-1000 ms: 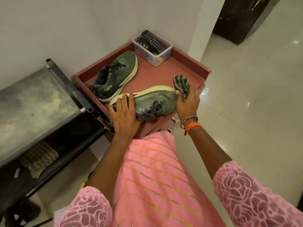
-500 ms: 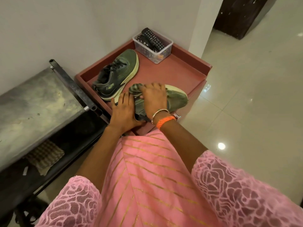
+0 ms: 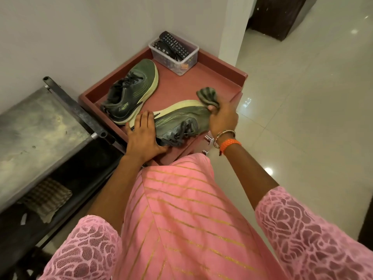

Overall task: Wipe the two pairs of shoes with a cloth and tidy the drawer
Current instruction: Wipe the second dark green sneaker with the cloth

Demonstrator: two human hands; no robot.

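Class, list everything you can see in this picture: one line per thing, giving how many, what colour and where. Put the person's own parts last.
Shoes: two, dark green with pale soles; far shoe upright on the cabinet top, near shoe on its side at the front.
Cloth: one, green striped, at the near shoe's toe.
Cabinet: one, reddish brown, in the wall corner.
Box: one, clear plastic, at the cabinet's back.
Remote controls: black, in the box; count unclear.
Rack: one, grey metal, left of the cabinet.
Checked cloth: one, brown, under the rack's top.
Floor: pale glossy tiles.
Left hand: holds the near shoe's heel.
Right hand: grips the cloth; bangles at the wrist.
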